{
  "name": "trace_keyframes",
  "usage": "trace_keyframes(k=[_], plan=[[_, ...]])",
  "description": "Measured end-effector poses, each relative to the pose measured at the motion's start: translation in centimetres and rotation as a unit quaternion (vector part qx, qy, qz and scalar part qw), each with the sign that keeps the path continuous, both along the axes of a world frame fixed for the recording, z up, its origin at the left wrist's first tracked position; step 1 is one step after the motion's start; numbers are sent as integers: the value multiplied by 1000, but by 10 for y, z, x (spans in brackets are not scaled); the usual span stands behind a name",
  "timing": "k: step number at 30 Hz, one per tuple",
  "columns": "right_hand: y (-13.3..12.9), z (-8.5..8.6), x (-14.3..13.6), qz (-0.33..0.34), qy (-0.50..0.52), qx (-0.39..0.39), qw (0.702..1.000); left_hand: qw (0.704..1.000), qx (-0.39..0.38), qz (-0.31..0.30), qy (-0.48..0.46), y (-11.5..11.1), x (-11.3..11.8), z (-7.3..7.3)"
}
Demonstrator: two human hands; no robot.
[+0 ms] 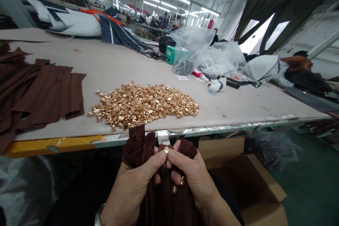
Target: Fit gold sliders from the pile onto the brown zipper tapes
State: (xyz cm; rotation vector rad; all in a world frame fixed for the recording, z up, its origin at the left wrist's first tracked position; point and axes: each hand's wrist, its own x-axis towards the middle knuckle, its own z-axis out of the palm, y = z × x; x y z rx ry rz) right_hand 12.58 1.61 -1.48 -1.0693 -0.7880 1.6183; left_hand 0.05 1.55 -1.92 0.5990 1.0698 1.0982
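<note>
Between both thumbs, at the table's front edge, is a small gold metal piece (pixel 166 149) on the end of a dark brown fabric strip (pixel 164 183). My left hand (pixel 139 180) is closed, its thumb on the piece's left side and a bundle of brown strips (pixel 139 146) against its fingers. My right hand (pixel 194 173) pinches from the right, with more strips behind it. Two more gold pieces (pixel 174 189) show below the right fingers. On the table just beyond lies a wide heap of gold pieces (pixel 148 104).
Brown fabric strips (pixel 50 91) cover the table's left side. Clear plastic bags (pixel 217 56), a green box (pixel 176 55) and a white-wrapped item (pixel 217 84) lie at the back right. An open cardboard box (pixel 246 180) stands below on the right. People are seated far off.
</note>
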Motion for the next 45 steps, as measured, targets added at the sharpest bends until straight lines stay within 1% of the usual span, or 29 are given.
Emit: trace_keyframes(k=[3, 5, 9, 13, 17, 23, 28, 31, 33, 36, 38, 40, 42, 45], plan=[[-1, -2, 2, -12, -27, 0, 1000, 1000, -8, 8, -16, -2, 0, -2], [-2, -4, 2, -14, -33, -6, 999, 999, -4, 2, -33, -2, -1, -3], [-3, -6, 1, -17, -11, -20, 1000, 995, -20, -31, -92, -1, -2, -1], [-5, -5, -1, -13, 4, -16, 1000, 992, -42, -32, -117, -2, -3, 0], [-7, -7, 0, -4, 18, -17, 1000, 993, -42, -11, -113, -4, -4, 1], [-7, -11, 1, 14, 28, -23, 999, 995, -32, -14, -91, -5, -4, 0], [-4, -7, 1, -2, 11, -25, 1000, 999, -7, -4, -43, -5, -2, -2], [-1, -4, -1, -15, 0, -22, 1000, 1000, 17, 15, -22, -3, 1, 0], [1, -2, 0, -8, -9, -19, 1000, 999, 29, 28, -7, -2, 3, 0], [3, -1, 3, 5, -37, -2, 999, 999, 33, 34, 13, -1, 3, -3], [4, 1, 8, 11, -85, 30, 996, 999, 21, 29, 19, -2, 1, -6], [7, 4, 13, 13, -148, 69, 986, 1000, 11, 23, 18, -3, -1, -7], [10, 8, 17, 15, -196, 97, 976, 1000, 11, 13, 18, -4, -2, -7], [16, 12, 17, 40, -229, 106, 967, 1000, 16, 10, 22, -4, -3, -3]])
